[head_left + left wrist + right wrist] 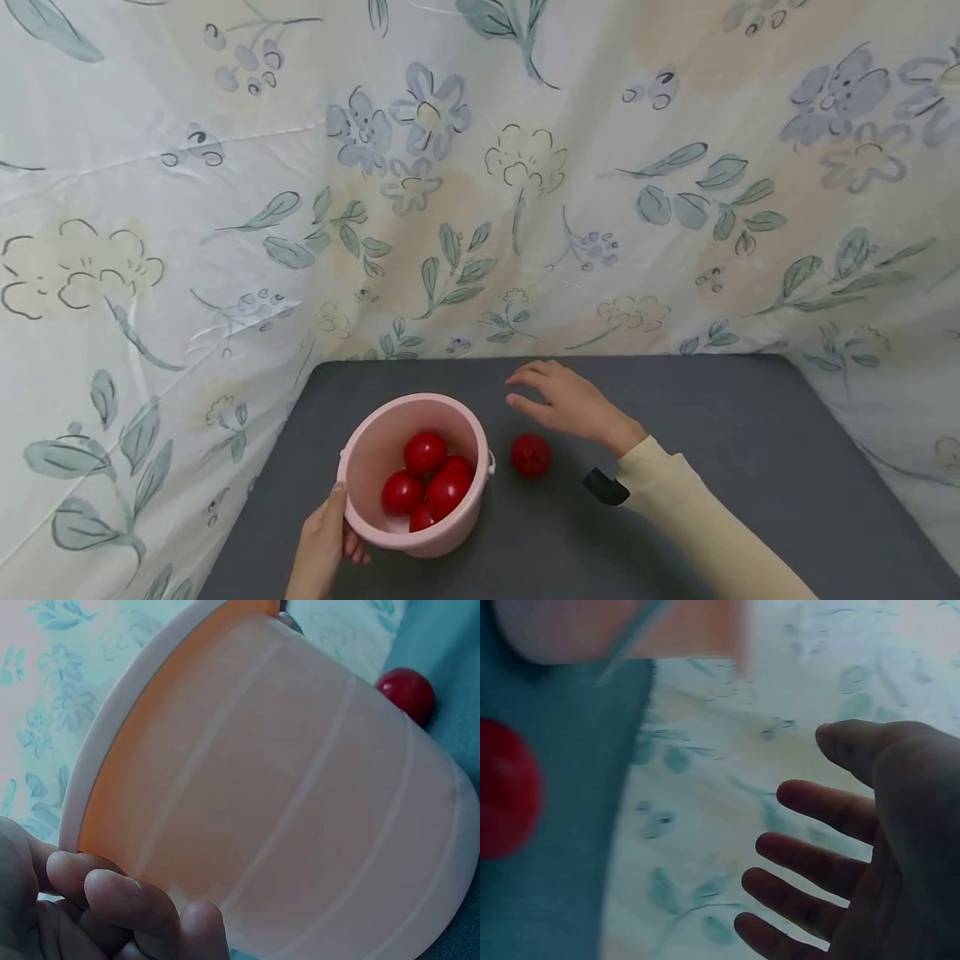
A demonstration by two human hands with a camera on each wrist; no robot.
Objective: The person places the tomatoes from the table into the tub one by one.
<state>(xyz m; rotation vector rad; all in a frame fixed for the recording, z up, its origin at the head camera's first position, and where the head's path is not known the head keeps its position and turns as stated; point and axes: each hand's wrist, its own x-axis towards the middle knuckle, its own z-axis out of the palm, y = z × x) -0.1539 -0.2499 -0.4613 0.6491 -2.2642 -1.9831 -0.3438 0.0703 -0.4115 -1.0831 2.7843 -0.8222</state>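
Observation:
A pink bucket point(375, 454) stands on the dark grey table point(712, 442) with several red tomatoes point(425, 452) inside. My left hand point(324, 546) grips its near rim, thumb on the edge and fingers point(120, 896) curled against the outer wall point(315, 825). One more red tomato point(531, 456) lies on the table just right of the bucket, also seen as a red tomato point(409, 691) past the wall and a blurred red tomato point(506, 787). My right hand point(558, 400) hovers open behind it, fingers point(810, 859) spread, holding nothing.
A floral cloth point(480, 183) hangs behind and along both sides of the table. A black wrist-worn device point(604, 486) shows by my cream sleeve point(697, 517). Bare table surface extends to the right.

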